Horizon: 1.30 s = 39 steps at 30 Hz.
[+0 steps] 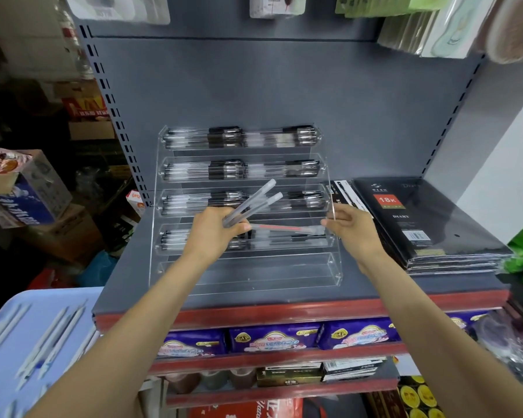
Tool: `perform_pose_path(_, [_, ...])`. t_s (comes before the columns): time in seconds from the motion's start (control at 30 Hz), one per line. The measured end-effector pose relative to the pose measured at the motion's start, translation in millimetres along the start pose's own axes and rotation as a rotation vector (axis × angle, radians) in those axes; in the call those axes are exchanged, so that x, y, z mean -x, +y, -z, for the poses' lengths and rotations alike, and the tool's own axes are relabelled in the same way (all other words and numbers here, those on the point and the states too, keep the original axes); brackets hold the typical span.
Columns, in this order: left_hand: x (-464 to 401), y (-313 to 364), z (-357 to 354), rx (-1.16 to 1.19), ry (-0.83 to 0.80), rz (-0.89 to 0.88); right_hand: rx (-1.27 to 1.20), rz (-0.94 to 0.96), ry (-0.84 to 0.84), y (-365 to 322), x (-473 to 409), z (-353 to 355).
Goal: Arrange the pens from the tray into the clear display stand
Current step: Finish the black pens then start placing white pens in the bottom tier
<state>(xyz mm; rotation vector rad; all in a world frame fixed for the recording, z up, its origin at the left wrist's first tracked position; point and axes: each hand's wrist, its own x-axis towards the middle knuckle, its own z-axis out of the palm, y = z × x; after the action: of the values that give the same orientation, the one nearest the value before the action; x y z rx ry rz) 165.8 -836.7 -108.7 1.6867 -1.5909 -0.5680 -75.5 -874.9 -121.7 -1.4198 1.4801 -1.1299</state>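
Pens (251, 203) fanned in clenched left hand (212, 229), red pen (284, 228) pinched by right hand (349, 226) between both hands

A grey shelf (127, 285) with a red front edge (314, 312) carries a stack of black diary notebooks (420, 224) at its right side. The grey back panel (269, 86) stands between slotted uprights (115, 116). Purple packets (275, 336) fill the shelf below. Cardboard boxes (27, 188) are stacked at left. Packaged goods (275, 6) hang along the top.
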Motion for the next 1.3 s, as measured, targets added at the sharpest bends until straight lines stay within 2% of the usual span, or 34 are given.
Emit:
perform_pose_path(0.23, [-4.2, 15.5, -11.6, -0.26, -0.023, -0.005, 0.012, 0.016, 0.0, 1.9, -1.6, 1.2])
perform_pose_path(0.47, [-1.3, 13.6, -12.9, -0.247, 0.007, -0.052, -0.004, 0.012, -0.016, 2.4, 0.5, 1.7])
perform_pose_path(0.67, [3.6, 8.2, -8.3, -0.218, 0.074, -0.022, 0.028, 0.007, 0.005, 4.7, -2.6, 1.0])
perform_pose_path(0.83, [6.7, 9.2, -9.3, -0.288, 0.041, -0.045, 0.173, -0.006, 0.031, 2.4, -7.2, -6.2])
perform_pose_path(0.97, [7.0, 11.8, -10.9, -0.301, 0.013, -0.066, 0.188, -0.011, 0.031, 1.9, -7.0, -6.5])
perform_pose_path(1.03, [7.5, 12.1, -7.7, -0.277, 0.02, -0.057, 0.182, 0.02, 0.068, -2.9, -1.1, -5.3])
perform_pose_path(1.13, [10.1, 11.9, -0.2, -0.214, 0.02, -0.068, 0.276, 0.207, 0.207, -13.5, 8.6, -3.8])
perform_pose_path(1.2, [12.6, 14.1, 3.9, -0.15, -0.026, -0.084, 0.264, 0.295, 0.133, -26.0, 15.6, -4.8])
perform_pose_path(1.3, [15.6, 20.9, 6.7, -0.06, -0.119, -0.121, 0.021, 0.247, -0.181, -43.0, 24.5, -12.1])
